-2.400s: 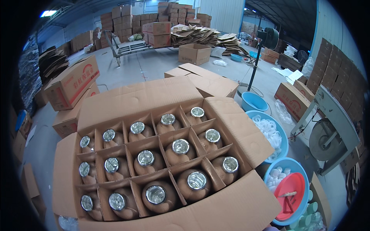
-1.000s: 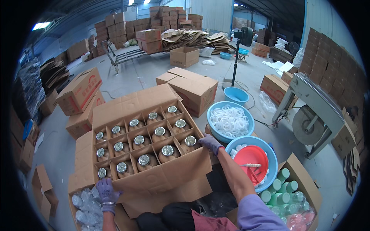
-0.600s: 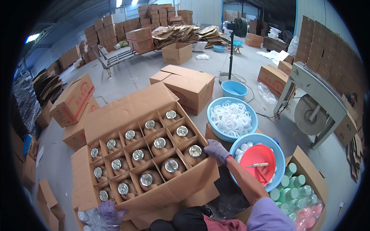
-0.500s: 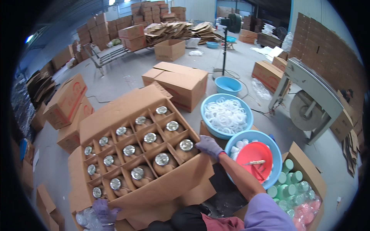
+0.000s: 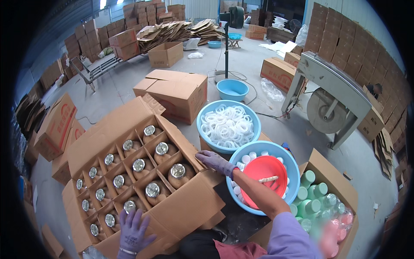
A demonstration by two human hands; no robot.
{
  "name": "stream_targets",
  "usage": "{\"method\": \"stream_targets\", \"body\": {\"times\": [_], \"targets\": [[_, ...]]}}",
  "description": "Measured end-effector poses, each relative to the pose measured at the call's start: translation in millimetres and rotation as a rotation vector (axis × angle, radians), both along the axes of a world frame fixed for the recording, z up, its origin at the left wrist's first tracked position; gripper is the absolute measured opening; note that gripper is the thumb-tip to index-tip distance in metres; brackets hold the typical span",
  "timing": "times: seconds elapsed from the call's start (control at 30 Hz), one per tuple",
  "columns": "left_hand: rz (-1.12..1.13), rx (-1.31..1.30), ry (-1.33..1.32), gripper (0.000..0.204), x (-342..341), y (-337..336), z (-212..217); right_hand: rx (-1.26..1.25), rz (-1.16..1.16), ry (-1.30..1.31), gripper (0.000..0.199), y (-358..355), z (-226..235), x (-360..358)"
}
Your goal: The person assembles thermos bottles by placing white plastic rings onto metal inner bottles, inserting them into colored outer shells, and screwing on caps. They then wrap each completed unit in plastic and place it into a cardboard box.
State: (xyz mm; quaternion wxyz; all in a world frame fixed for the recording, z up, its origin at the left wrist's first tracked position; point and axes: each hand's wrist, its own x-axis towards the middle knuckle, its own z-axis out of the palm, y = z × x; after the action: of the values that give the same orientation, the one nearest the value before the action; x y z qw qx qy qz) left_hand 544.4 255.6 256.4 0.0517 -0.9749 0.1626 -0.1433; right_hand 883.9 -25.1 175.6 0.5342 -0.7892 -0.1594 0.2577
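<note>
A large open cardboard box (image 5: 189,207) stands in front of me. Several brown jars with shiny metal lids (image 5: 162,149) sit in its divider cells. My left hand (image 5: 133,231), in a purple glove, lies flat with spread fingers on the box's near flap. My right hand (image 5: 213,160), also gloved, rests on the box's right rim with its fingers curled over the edge, next to the jar in the corner cell (image 5: 178,171).
To my right are a blue basin of white rings (image 5: 228,125), a blue basin (image 5: 290,166) holding white caps and a red lid, and a carton of green and pink bottles (image 5: 321,194). Closed cartons (image 5: 172,93), a fan stand, a small blue basin (image 5: 232,89) and a strapping machine (image 5: 332,95) stand on the floor.
My left hand has come up from the box's lower left corner onto the near flap. My right hand stays at the box's right rim. The view has shifted slightly.
</note>
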Motion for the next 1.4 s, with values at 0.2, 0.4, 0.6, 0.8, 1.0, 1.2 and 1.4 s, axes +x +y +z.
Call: {"method": "stream_targets", "body": {"times": [0.2,0.4,0.6,0.8,1.0,1.2,1.4], "targets": [[-0.036,-0.100,0.226,0.088,69.6,-14.2,-11.4,-0.180,0.131,-0.253,0.040,-29.6,-0.5,79.0],[-0.087,-0.080,0.220,0.086,79.1,-20.5,-14.0,-1.011,-0.213,-0.461,0.096,-83.9,-24.8,173.2],[-0.086,-0.096,0.233,0.076,79.2,-21.2,-10.3,-1.150,0.087,-0.562,0.088,-56.5,-55.5,160.0],[-0.104,-0.072,0.201,0.083,86.5,-25.7,-2.8,-0.825,-0.264,-0.687,0.045,-127.2,-90.6,215.2],[-0.089,-0.111,0.202,0.084,82.7,-28.7,-0.2,-1.031,-0.045,-0.385,0.107,-122.7,-69.5,204.8],[-0.108,-0.090,0.174,0.085,82.5,-25.1,-1.1,-1.016,-0.039,-0.483,0.085,-98.1,-100.0,180.1],[-0.109,-0.104,0.159,0.084,82.0,-25.8,-3.1,-0.482,-0.491,-0.594,0.048,-154.1,-85.3,208.2]]}}
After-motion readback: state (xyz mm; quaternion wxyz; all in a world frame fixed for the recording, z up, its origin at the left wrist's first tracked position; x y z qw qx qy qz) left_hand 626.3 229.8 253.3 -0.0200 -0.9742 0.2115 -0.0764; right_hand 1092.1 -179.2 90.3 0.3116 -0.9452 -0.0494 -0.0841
